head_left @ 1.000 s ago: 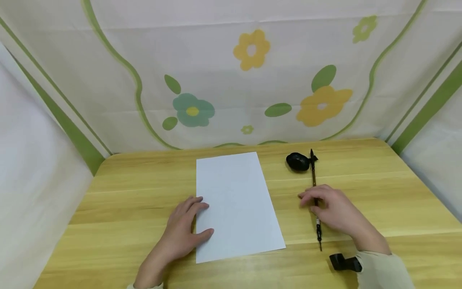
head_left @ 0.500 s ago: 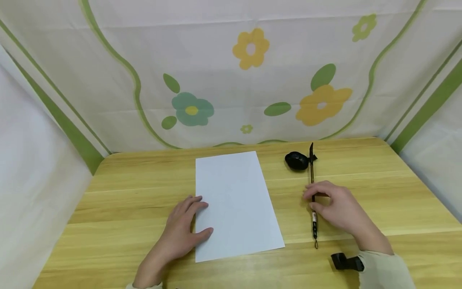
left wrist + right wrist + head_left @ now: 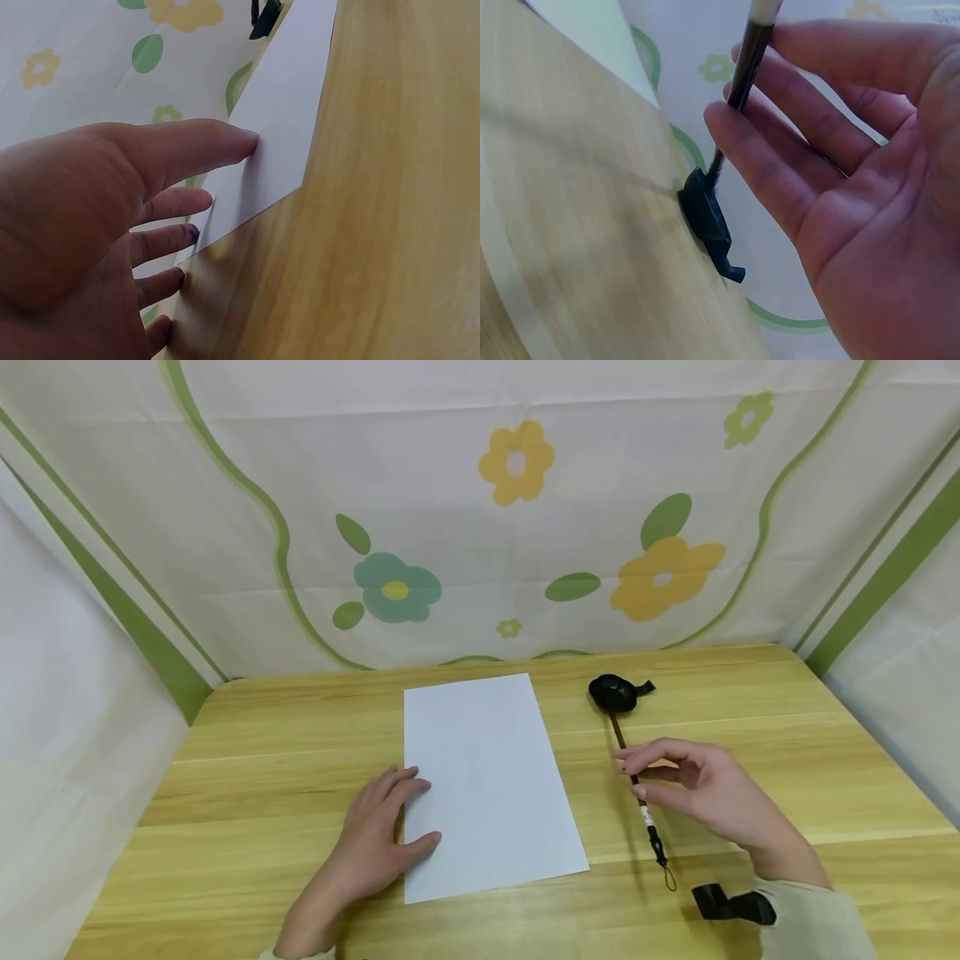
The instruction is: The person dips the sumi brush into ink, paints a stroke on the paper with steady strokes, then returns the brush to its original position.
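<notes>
My right hand [image 3: 693, 785] pinches a brown-handled calligraphy brush [image 3: 647, 816] between thumb and fingers. The brush slants, its loop end toward me and its tip at a small black dish [image 3: 613, 693] with a short tab. In the right wrist view the brush tip [image 3: 715, 172] meets the dish [image 3: 703, 210]; whether it touches the inside is hard to tell. My left hand [image 3: 375, 839] lies spread over the left edge of a white paper sheet [image 3: 495, 777]. The left wrist view has its thumb on the paper [image 3: 289, 97], the other fingers reaching over the edge.
A pale wooden table [image 3: 285, 760] carries everything. Behind it hangs a white cloth [image 3: 465, 527] printed with flowers. A black angular piece [image 3: 731, 906] sits at my right sleeve [image 3: 813, 918], above the table's front right area.
The brush, in my right hand, has swung from lying beside the dish's tab to slanting into the dish, its tip shifting left. My left hand and the paper have stayed put.
</notes>
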Action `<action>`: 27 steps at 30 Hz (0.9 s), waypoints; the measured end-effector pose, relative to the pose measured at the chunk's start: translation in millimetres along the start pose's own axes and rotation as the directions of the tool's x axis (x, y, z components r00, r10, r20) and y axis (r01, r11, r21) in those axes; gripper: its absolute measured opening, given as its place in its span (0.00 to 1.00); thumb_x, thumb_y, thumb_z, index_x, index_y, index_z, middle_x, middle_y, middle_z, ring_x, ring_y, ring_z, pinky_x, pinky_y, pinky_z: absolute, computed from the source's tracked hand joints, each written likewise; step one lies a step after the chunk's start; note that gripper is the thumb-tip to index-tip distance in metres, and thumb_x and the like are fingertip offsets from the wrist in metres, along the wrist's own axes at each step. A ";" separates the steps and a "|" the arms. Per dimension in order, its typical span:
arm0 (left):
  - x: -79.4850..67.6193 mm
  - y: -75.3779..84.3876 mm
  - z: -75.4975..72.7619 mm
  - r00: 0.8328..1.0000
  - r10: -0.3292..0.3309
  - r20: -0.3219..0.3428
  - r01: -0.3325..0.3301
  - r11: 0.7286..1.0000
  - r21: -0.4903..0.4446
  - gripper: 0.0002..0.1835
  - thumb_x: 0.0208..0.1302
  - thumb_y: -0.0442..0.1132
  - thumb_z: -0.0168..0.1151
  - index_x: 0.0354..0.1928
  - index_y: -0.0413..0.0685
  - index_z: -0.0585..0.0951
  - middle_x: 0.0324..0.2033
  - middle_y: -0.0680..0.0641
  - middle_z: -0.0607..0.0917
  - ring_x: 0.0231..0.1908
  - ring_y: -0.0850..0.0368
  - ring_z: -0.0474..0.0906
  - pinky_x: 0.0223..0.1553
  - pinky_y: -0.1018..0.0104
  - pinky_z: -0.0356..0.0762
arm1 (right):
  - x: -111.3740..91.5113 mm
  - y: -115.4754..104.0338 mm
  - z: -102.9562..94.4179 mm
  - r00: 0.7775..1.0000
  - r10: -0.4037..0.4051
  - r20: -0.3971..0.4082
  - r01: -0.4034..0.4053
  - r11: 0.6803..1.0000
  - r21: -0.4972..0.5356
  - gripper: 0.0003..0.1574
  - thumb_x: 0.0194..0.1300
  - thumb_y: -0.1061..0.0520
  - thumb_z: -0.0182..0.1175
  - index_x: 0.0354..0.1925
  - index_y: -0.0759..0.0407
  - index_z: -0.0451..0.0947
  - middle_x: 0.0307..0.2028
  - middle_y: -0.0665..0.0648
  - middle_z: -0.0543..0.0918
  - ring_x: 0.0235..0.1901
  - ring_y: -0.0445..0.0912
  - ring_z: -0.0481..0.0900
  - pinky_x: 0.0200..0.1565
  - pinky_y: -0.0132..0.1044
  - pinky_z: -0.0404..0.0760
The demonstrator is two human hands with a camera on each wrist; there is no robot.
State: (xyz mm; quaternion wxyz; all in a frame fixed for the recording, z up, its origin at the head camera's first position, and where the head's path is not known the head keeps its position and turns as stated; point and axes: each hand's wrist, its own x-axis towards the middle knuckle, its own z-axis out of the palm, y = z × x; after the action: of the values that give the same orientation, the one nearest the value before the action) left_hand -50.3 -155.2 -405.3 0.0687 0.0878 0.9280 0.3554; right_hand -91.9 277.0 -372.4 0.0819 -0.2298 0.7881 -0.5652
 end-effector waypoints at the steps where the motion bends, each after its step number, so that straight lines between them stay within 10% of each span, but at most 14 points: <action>1: 0.0 0.0 0.0 1.000 0.003 -0.002 -0.003 1.000 0.000 0.31 0.66 0.49 0.77 0.68 0.54 0.79 0.80 0.44 0.69 0.83 0.32 0.55 0.80 0.23 0.45 | -0.5 -0.7 -0.9 1.000 0.006 0.009 -0.006 1.000 0.027 0.13 0.72 0.70 0.66 0.53 0.70 0.83 0.63 0.55 0.87 0.63 0.44 0.87 0.50 0.38 0.92; 10: 0.1 -0.3 0.3 1.000 0.004 -0.001 -0.004 1.000 0.006 0.31 0.66 0.50 0.77 0.68 0.54 0.78 0.80 0.44 0.69 0.82 0.32 0.55 0.80 0.23 0.45 | -0.2 -0.8 -5.8 0.996 -0.012 -0.089 0.023 0.992 0.127 0.13 0.78 0.70 0.58 0.57 0.72 0.80 0.65 0.59 0.87 0.64 0.44 0.86 0.56 0.32 0.89; 16: -0.4 -0.5 -0.3 1.000 -0.006 0.006 0.006 1.000 0.007 0.32 0.67 0.50 0.76 0.69 0.54 0.78 0.80 0.44 0.68 0.82 0.32 0.54 0.80 0.24 0.45 | 4.7 3.8 -8.6 0.981 -0.155 -0.118 0.186 0.927 0.326 0.18 0.74 0.81 0.52 0.58 0.78 0.76 0.65 0.60 0.86 0.66 0.48 0.85 0.61 0.33 0.87; 20: -1.0 -0.3 -0.2 1.000 -0.008 -0.001 0.008 1.000 0.011 0.31 0.67 0.50 0.76 0.69 0.54 0.78 0.80 0.44 0.69 0.82 0.32 0.55 0.80 0.24 0.45 | 9.0 1.2 -6.4 0.971 -0.112 -0.210 0.186 0.908 0.375 0.18 0.72 0.81 0.56 0.57 0.77 0.78 0.60 0.60 0.89 0.60 0.48 0.88 0.56 0.33 0.89; 27: -1.4 1.2 0.8 1.000 -0.004 -0.004 0.004 1.000 0.003 0.31 0.66 0.49 0.76 0.69 0.54 0.78 0.80 0.44 0.69 0.82 0.32 0.55 0.81 0.25 0.44 | 23.4 -10.5 -2.0 0.905 -0.116 -0.410 0.261 0.911 0.318 0.14 0.71 0.78 0.61 0.54 0.78 0.81 0.52 0.57 0.93 0.54 0.45 0.91 0.55 0.33 0.89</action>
State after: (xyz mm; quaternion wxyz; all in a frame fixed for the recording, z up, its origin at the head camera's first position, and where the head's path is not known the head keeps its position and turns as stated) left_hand -48.6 -154.1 -405.0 0.0676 0.0853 0.9289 0.3541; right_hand -110.5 265.3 -358.9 -0.0882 -0.1723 0.6431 -0.7409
